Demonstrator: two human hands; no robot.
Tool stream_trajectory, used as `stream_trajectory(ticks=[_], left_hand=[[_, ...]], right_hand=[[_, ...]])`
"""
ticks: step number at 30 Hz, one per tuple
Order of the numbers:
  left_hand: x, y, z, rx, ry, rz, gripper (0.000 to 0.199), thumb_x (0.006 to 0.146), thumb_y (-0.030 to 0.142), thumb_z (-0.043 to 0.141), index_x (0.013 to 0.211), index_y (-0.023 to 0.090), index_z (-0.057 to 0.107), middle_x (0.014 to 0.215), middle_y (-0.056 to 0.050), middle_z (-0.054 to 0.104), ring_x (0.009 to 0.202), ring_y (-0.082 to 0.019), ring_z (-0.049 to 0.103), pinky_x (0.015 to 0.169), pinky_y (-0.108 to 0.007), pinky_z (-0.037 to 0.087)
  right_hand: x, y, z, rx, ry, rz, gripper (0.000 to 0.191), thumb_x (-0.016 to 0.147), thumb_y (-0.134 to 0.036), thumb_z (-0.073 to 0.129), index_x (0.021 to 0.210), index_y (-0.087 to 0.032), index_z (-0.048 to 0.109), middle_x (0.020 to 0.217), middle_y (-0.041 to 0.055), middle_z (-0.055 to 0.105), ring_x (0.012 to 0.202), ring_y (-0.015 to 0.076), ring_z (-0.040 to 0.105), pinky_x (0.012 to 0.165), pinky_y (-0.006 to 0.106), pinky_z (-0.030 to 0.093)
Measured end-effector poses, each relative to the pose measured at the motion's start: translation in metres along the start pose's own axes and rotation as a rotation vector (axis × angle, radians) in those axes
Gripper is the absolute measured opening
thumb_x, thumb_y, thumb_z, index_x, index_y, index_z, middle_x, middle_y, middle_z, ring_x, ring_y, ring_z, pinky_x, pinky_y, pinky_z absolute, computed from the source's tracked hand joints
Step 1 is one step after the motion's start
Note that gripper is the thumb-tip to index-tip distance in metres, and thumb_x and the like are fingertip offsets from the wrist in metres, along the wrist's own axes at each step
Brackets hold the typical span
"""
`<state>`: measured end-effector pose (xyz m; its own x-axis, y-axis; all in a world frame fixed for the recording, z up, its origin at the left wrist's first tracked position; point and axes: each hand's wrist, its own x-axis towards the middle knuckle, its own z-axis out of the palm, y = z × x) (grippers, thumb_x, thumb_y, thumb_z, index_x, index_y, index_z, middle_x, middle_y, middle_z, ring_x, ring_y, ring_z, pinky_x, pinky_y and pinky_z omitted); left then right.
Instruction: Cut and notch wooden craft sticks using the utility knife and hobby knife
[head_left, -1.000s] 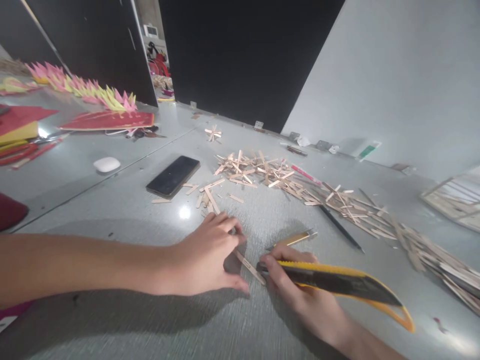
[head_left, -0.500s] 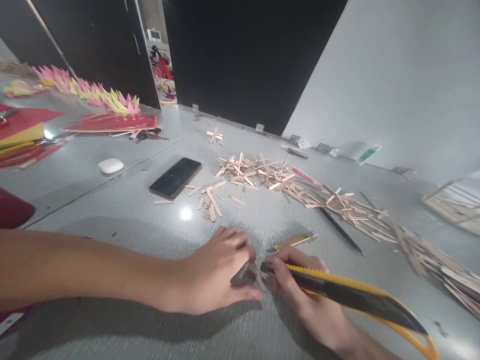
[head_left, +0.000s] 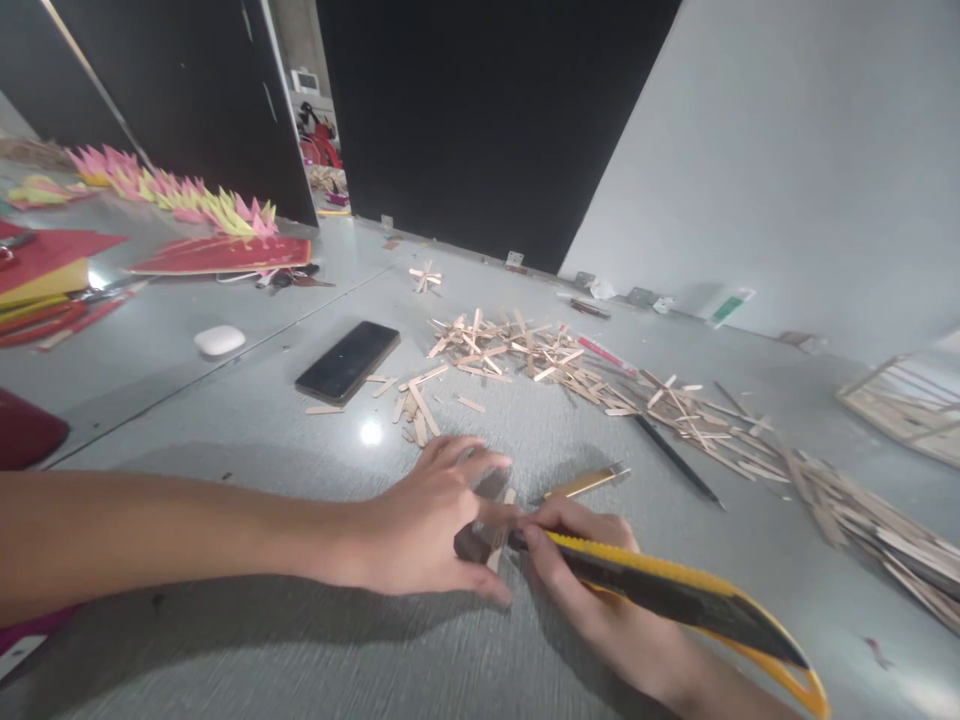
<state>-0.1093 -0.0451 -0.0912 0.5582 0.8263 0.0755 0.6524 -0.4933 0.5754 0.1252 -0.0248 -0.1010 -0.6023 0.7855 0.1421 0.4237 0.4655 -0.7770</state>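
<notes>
My left hand [head_left: 427, 530] reaches in from the left, its index finger lying across a small flat wooden stick [head_left: 496, 552] and pressing it to the table. The thumb is apart below, and the other fingers are raised and spread. A dark patch under the palm is too unclear to name. My right hand [head_left: 600, 590] is closed round a yellow and black utility knife [head_left: 675, 588], its front end against the stick beside my left index finger. The blade itself is hard to make out. Just beyond my right hand lies a slim brass-coloured cutter [head_left: 589, 482].
Beyond my hands is a pile of short wooden sticks [head_left: 517, 345], with longer strips [head_left: 862, 520] to the right. A phone [head_left: 349, 360], a white case [head_left: 220, 341] and a black pencil [head_left: 679, 460] lie around. Pink and yellow folded paper [head_left: 180, 190] stands at the far left.
My left hand's fingers have spread, and its index finger now lies over the stick. The knife in my right hand has shifted slightly left, its tip now at the stick.
</notes>
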Motion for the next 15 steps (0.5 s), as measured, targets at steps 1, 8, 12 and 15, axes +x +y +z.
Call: stream_trajectory(ticks=[1, 8, 12, 15], left_hand=[[0.0003, 0.0003, -0.0007, -0.003, -0.036, 0.000, 0.062, 0.079, 0.071, 0.076, 0.130, 0.036, 0.071, 0.160, -0.013, 0.041, 0.151, -0.052, 0.021, 0.115, -0.077, 0.017], [0.0008, 0.0014, -0.0060, -0.054, -0.167, -0.039, 0.071, 0.080, 0.076, 0.069, 0.143, 0.046, 0.058, 0.174, -0.007, 0.011, 0.155, -0.049, -0.008, 0.115, -0.080, -0.002], [0.0008, -0.0004, -0.0056, -0.062, -0.173, -0.040, 0.071, 0.081, 0.076, 0.068, 0.144, 0.045, 0.057, 0.174, -0.006, 0.008, 0.155, -0.046, -0.012, 0.117, -0.078, -0.003], [0.0010, -0.0016, -0.0045, -0.077, -0.164, -0.035, 0.070, 0.081, 0.074, 0.070, 0.143, 0.044, 0.059, 0.174, -0.004, 0.010, 0.155, -0.047, -0.011, 0.118, -0.078, -0.003]], right_hand=[[0.0008, -0.0016, 0.0003, 0.002, -0.004, -0.012, 0.031, 0.102, -0.041, 0.055, 0.076, -0.024, 0.061, 0.062, -0.0050, 0.057, 0.056, 0.0117, 0.051, 0.054, 0.027, 0.039], [0.0047, -0.0095, 0.0005, 0.012, -0.051, -0.082, 0.034, 0.102, -0.035, 0.052, 0.071, -0.023, 0.052, 0.059, -0.0070, 0.050, 0.051, 0.0090, 0.047, 0.051, 0.025, 0.036], [0.0035, -0.0074, 0.0006, 0.017, -0.067, -0.087, 0.033, 0.103, -0.036, 0.052, 0.073, -0.023, 0.054, 0.059, -0.0075, 0.050, 0.051, 0.0089, 0.047, 0.051, 0.025, 0.036], [0.0035, -0.0057, 0.0010, 0.010, -0.072, -0.087, 0.031, 0.103, -0.038, 0.053, 0.075, -0.023, 0.057, 0.059, -0.0076, 0.051, 0.051, 0.0095, 0.047, 0.050, 0.026, 0.036]])
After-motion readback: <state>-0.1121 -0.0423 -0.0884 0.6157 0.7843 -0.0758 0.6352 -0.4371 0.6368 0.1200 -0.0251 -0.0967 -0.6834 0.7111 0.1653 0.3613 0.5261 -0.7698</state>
